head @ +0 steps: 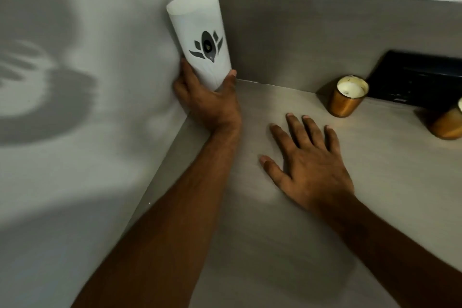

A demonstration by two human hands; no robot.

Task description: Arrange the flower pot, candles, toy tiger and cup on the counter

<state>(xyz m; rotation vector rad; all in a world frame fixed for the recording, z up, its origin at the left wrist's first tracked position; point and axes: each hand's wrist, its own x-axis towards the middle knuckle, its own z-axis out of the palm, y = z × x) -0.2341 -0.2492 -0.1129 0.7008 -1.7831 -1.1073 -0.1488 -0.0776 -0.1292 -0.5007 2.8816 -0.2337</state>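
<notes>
A tall white cup [198, 37] with a dark leaf emblem stands in the counter's far left corner, against the wall. My left hand [208, 102] is wrapped around its base. My right hand [307, 155] lies flat on the grey counter [275, 232], fingers spread, holding nothing. A candle in a copper-coloured glass [346, 97] stands to the right near the back panel. A second candle of the same kind [448, 122] is cut off by the right edge. The flower pot and the toy tiger are not in view.
A dark flat object [420, 77] leans against the grey back panel [325, 40] behind the candles. The white wall [75, 107] borders the counter on the left, with shadows cast on it.
</notes>
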